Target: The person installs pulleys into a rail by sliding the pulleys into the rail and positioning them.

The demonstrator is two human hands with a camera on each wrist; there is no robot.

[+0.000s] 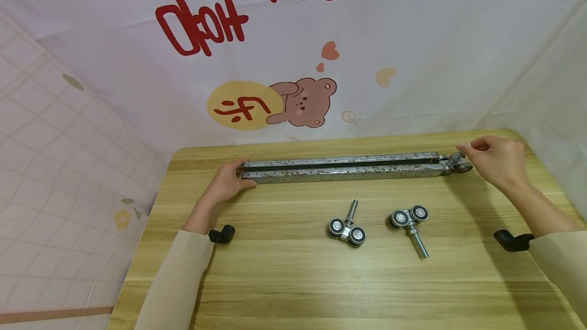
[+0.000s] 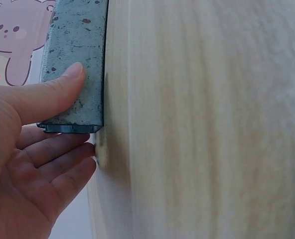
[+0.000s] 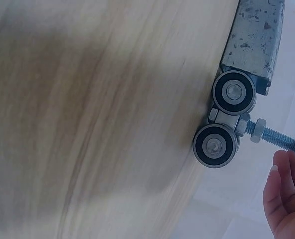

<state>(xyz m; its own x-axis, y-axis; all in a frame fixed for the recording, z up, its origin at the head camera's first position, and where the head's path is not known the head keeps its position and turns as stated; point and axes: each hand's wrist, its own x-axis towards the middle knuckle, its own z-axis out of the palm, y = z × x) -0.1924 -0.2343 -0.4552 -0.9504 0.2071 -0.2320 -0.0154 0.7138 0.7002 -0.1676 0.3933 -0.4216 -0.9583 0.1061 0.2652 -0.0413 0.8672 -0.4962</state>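
A long metal track rail [image 1: 339,172] with a slot along its top lies across the back of the table, its surface speckled with rust spots. My left hand [image 1: 228,181] grips its left end, with the thumb [image 2: 70,82] on the front face. At the right end, my right hand [image 1: 497,159] pinches the tip of the threaded bolt [image 3: 282,141] of a roller trolley [image 1: 457,163]. That trolley stands bolt up, with one wheel pair [image 3: 233,92] right at the rail's open end and the other pair outside it.
Two more roller trolleys lie on the table in front of the rail, one near the middle [image 1: 347,230] and one to its right [image 1: 409,220]. Behind the table [image 1: 284,279] hangs a white printed cloth [image 1: 412,29]. Black wrist mounts sit by both forearms.
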